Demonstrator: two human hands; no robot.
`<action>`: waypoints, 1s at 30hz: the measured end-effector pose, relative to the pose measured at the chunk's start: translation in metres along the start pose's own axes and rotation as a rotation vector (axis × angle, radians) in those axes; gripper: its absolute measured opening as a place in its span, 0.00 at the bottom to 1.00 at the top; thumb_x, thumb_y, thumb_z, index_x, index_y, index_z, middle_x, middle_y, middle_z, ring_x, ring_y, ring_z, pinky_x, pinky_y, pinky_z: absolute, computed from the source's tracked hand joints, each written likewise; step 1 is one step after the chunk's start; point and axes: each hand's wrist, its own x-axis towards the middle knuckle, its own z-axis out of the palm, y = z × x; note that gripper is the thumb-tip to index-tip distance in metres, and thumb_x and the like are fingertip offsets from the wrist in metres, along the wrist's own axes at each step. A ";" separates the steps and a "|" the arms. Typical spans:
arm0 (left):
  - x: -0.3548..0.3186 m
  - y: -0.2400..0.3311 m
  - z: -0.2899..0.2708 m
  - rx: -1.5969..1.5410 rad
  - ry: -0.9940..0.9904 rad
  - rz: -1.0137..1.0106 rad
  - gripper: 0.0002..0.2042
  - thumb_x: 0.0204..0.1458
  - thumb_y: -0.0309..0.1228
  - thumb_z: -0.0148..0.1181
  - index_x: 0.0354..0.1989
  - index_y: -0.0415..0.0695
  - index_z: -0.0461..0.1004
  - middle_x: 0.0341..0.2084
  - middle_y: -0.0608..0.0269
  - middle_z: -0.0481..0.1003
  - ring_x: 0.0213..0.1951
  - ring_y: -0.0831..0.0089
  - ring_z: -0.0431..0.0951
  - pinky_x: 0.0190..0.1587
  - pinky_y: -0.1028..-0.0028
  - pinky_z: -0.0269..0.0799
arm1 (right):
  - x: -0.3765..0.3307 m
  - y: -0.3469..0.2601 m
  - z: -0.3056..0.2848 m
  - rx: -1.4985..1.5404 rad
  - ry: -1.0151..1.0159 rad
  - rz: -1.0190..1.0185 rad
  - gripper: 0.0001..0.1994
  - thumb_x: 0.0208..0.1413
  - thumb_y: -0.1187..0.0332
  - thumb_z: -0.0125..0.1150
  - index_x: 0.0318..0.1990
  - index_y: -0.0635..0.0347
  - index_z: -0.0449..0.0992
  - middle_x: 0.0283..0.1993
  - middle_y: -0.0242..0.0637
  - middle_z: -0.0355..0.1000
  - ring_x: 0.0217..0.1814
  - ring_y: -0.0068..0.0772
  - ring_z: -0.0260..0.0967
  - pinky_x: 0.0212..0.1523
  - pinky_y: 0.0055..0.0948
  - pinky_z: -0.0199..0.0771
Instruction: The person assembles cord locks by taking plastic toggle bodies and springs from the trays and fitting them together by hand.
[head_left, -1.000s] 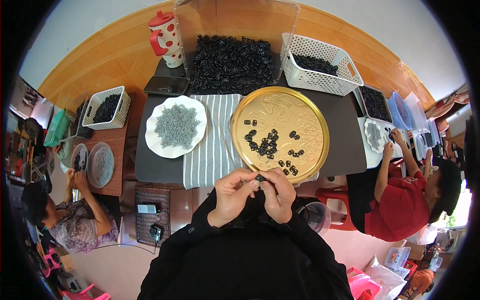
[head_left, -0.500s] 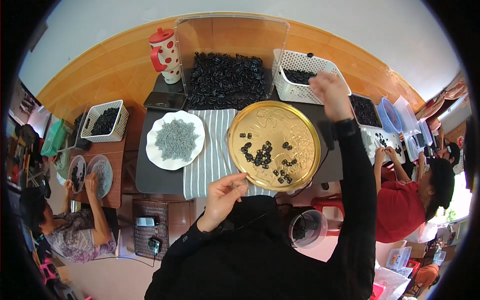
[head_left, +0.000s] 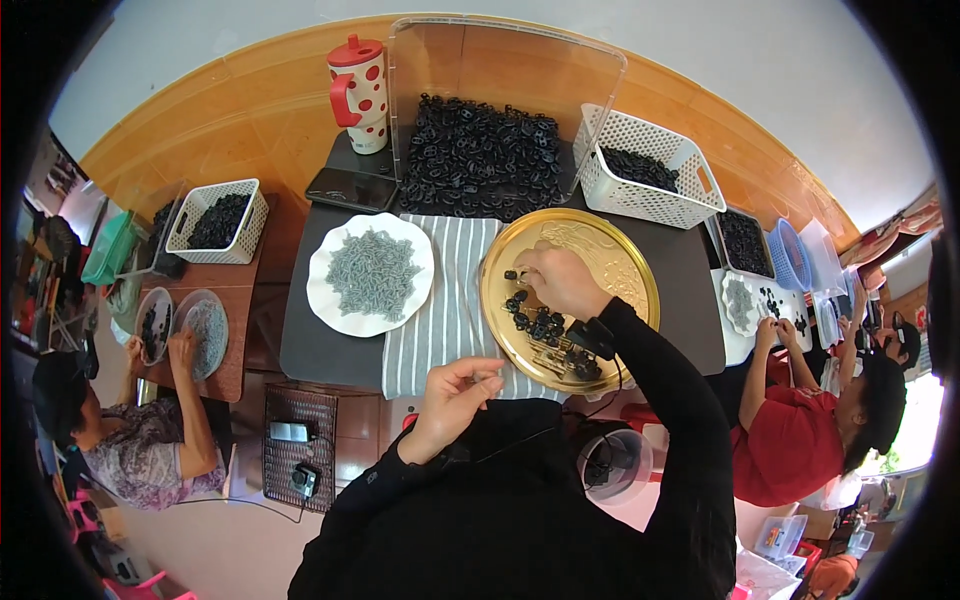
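Observation:
A round gold tray (head_left: 640, 262) carries a scatter of small black plastic parts (head_left: 540, 324). Over its upper left my right hand (head_left: 562, 280) reaches down, with fingertips pinched on one of these parts; another lies just beside them. My hand and wrist cover some of the pile. In front of the tray's lower left, above the cloth's near edge, is my left hand (head_left: 452, 400), thumb and fingers drawn together. Whatever it may hold is too small to make out. To the left, a white scalloped plate (head_left: 322, 300) bears a heap of small grey pieces (head_left: 375, 275).
A striped cloth (head_left: 425, 355) lies between plate and tray. Behind stand a clear bin (head_left: 510, 50) of black parts, a white basket (head_left: 650, 205), a dotted tumbler (head_left: 368, 105) and a dark phone (head_left: 350, 189). People work at tables on both sides.
My right hand has come down from the white basket to the gold tray. My left hand keeps nearly the same pose. The whole view has shifted slightly.

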 end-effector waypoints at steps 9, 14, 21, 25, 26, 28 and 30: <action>-0.004 0.000 0.002 0.021 -0.006 -0.013 0.10 0.55 0.23 0.57 0.45 0.39 0.76 0.27 0.68 0.76 0.27 0.85 0.71 0.27 0.84 0.66 | 0.015 -0.001 0.015 -0.038 -0.061 -0.018 0.04 0.44 0.73 0.61 0.27 0.62 0.73 0.28 0.50 0.70 0.35 0.52 0.70 0.36 0.43 0.68; -0.005 -0.005 -0.002 -0.035 0.063 0.041 0.10 0.55 0.24 0.57 0.45 0.37 0.75 0.28 0.66 0.76 0.29 0.84 0.72 0.27 0.83 0.68 | -0.010 -0.018 -0.009 0.262 -0.022 0.039 0.04 0.44 0.75 0.60 0.27 0.64 0.70 0.27 0.46 0.68 0.32 0.49 0.69 0.33 0.40 0.67; 0.000 0.001 0.018 -0.338 0.060 -0.016 0.10 0.57 0.24 0.53 0.45 0.34 0.75 0.32 0.55 0.77 0.28 0.75 0.75 0.30 0.79 0.71 | -0.098 -0.095 -0.002 0.414 0.255 -0.205 0.06 0.42 0.80 0.59 0.30 0.64 0.70 0.40 0.43 0.66 0.42 0.42 0.66 0.40 0.32 0.67; 0.001 -0.011 0.012 -0.388 -0.121 -0.105 0.09 0.55 0.23 0.56 0.42 0.34 0.76 0.33 0.58 0.78 0.31 0.76 0.77 0.30 0.80 0.71 | -0.128 -0.093 0.016 0.071 0.413 -0.315 0.09 0.41 0.77 0.60 0.33 0.62 0.71 0.43 0.46 0.66 0.41 0.45 0.65 0.39 0.37 0.66; 0.001 -0.008 0.013 -0.378 -0.134 -0.142 0.08 0.55 0.22 0.57 0.41 0.34 0.76 0.33 0.58 0.78 0.30 0.76 0.77 0.30 0.81 0.71 | -0.133 -0.093 0.016 0.038 0.390 -0.329 0.10 0.41 0.76 0.60 0.34 0.62 0.72 0.44 0.46 0.66 0.41 0.45 0.65 0.39 0.37 0.66; 0.002 -0.008 0.014 -0.366 -0.150 -0.182 0.07 0.54 0.20 0.57 0.40 0.34 0.77 0.32 0.58 0.78 0.30 0.77 0.77 0.30 0.81 0.71 | -0.139 -0.093 0.016 -0.024 0.396 -0.361 0.11 0.40 0.75 0.61 0.35 0.62 0.73 0.45 0.46 0.67 0.41 0.44 0.66 0.39 0.37 0.66; 0.002 -0.014 0.012 -0.400 -0.122 -0.161 0.08 0.52 0.19 0.58 0.40 0.33 0.77 0.31 0.58 0.78 0.31 0.77 0.77 0.30 0.81 0.71 | -0.142 -0.087 0.014 0.006 0.388 -0.351 0.10 0.40 0.76 0.60 0.34 0.62 0.73 0.44 0.45 0.67 0.41 0.44 0.66 0.39 0.37 0.66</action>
